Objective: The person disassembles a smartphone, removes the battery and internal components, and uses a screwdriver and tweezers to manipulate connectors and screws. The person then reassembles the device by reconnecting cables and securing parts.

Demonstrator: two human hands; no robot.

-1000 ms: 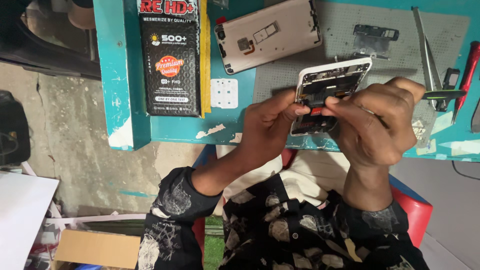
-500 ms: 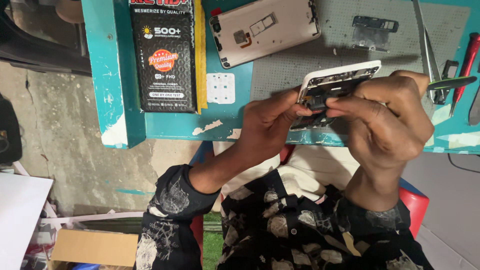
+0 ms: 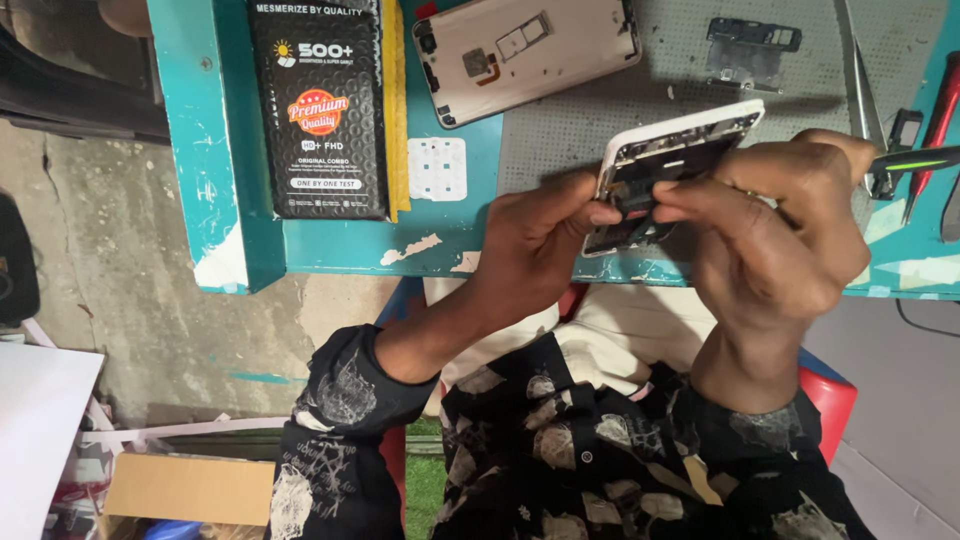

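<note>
Your left hand (image 3: 535,250) and right hand (image 3: 775,240) both pinch opened white-framed phone body (image 3: 672,160), fingertips closed on its exposed lower innards, above teal bench (image 3: 240,150).

You have two hands at work, the left hand (image 3: 535,245) and the right hand (image 3: 770,240), both on one opened phone frame (image 3: 680,150). On the teal table (image 3: 240,180) lie one phone back cover (image 3: 525,50), one black box (image 3: 318,105), one white adhesive sheet (image 3: 437,168), one small metal bracket (image 3: 752,38) and one grey perforated mat (image 3: 640,110).
</note>
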